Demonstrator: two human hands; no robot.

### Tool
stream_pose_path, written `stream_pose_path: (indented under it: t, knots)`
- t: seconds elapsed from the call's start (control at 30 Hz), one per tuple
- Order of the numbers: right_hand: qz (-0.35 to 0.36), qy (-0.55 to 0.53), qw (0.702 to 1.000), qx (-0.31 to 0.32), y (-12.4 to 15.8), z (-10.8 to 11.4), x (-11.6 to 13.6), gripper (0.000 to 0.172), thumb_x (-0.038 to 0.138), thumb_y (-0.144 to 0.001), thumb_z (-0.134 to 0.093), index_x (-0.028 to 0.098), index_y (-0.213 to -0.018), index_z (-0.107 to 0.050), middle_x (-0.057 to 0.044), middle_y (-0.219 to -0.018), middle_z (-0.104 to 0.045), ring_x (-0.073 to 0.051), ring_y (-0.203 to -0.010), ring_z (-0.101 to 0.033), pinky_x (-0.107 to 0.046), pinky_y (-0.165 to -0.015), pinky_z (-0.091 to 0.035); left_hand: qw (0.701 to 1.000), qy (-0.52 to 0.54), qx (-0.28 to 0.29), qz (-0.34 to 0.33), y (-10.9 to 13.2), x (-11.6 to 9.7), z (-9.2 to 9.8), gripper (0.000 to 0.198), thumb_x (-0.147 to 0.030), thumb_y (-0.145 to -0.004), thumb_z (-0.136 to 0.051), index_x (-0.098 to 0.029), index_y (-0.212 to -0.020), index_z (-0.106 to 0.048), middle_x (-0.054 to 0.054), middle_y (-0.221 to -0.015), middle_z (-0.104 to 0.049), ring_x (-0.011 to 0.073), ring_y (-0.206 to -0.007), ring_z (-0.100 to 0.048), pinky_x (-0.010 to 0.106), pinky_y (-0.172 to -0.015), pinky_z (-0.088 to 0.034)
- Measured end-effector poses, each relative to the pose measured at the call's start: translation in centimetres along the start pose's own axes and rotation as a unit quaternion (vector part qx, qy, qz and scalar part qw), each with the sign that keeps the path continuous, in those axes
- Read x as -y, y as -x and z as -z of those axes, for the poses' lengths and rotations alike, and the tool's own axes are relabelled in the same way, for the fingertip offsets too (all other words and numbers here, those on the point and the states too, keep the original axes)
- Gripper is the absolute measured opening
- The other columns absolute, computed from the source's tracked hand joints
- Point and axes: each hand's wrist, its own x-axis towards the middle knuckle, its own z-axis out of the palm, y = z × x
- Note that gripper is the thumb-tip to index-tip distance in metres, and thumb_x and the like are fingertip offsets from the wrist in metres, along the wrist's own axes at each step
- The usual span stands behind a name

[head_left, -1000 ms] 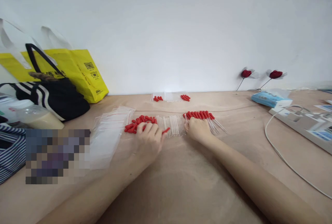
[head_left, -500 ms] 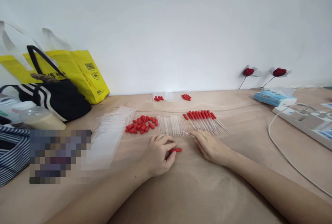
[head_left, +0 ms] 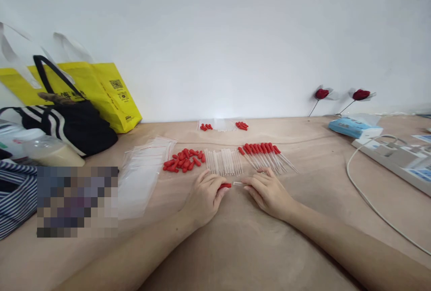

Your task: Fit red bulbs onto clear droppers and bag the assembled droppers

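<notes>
Pinched in my left hand point(head_left: 208, 196) is a red rubber dropper bulb point(head_left: 225, 186), its open end facing right. My right hand point(head_left: 269, 192) grips a clear glass dropper tube point(head_left: 237, 184), whose end points left at the bulb with a small gap between them. Beyond my hands lies a row of clear tubes point(head_left: 224, 162). To its left is a loose pile of red bulbs point(head_left: 183, 160). On its right several droppers with red bulbs fitted point(head_left: 266, 154) lie side by side.
Clear zip bags point(head_left: 143, 178) lie left of the bulbs. A bag holding bulbs and tubes point(head_left: 222, 125) is by the wall. Bags point(head_left: 117, 98) and a bottle point(head_left: 54, 149) stand at left. Tissues point(head_left: 353, 127), a power strip point(head_left: 397, 160) and its cable point(head_left: 365, 201) are at right.
My right hand has drawn the tube back from the tube row toward me. My left hand has raised the bulb slightly away from me, and the two ends now face each other.
</notes>
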Motion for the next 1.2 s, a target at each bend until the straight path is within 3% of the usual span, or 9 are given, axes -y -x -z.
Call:
stream_pose_path:
  t: [0.33, 0.6, 0.8, 1.2]
  knots:
    - [-0.002, -0.010, 1.000, -0.029, -0.3, -0.3, 1.3, 0.020, 0.016, -0.087, -0.037, 0.015, -0.093, -0.056, 0.000, -0.064, -0.061, -0.010, -0.056, -0.051, -0.033, -0.081, -0.030, 0.999, 0.030, -0.030, 0.010, -0.1, -0.4, 0.1, 0.015, -0.020, -0.085, -0.042, -0.020, -0.092, -0.056, 0.001, -0.084, -0.066, 0.0151, -0.082, -0.059, 0.039, -0.089, -0.033]
    - [0.038, 0.004, 0.999, -0.038, -0.3, -0.7, 1.3, 0.023, 0.009, -0.083, -0.036, 0.015, -0.094, -0.055, 0.001, -0.063, -0.059, -0.010, -0.054, -0.049, -0.034, -0.079, -0.030, 0.997, 0.038, -0.060, 0.001, -0.1, -0.5, 0.1, 0.014, -0.022, -0.084, -0.044, -0.020, -0.081, -0.058, -0.002, -0.073, -0.065, 0.0129, -0.072, -0.058, 0.036, -0.087, -0.034]
    - [0.081, 0.047, 0.995, -0.044, -0.3, -0.3, 1.0, 0.027, 0.006, -0.080, -0.033, 0.015, -0.089, -0.057, 0.002, -0.059, -0.056, -0.010, -0.054, -0.047, -0.034, -0.079, -0.028, 0.998, 0.032, -0.044, -0.045, 0.2, -0.8, 0.0, 0.013, -0.020, -0.084, -0.044, -0.021, -0.082, -0.056, -0.004, -0.073, -0.065, 0.0116, -0.073, -0.058, 0.037, -0.093, -0.026]
    - [0.083, 0.015, 0.996, -0.034, -0.5, -0.6, 1.5, 0.026, 0.006, -0.079, -0.032, 0.014, -0.081, -0.057, 0.001, -0.058, -0.055, -0.010, -0.052, -0.044, -0.030, -0.067, -0.027, 0.996, -0.012, -0.041, -0.077, 0.3, -1.4, 0.1, 0.015, -0.022, -0.083, -0.043, -0.020, -0.076, -0.056, -0.003, -0.066, -0.065, 0.0128, -0.070, -0.059, 0.038, -0.092, -0.028]
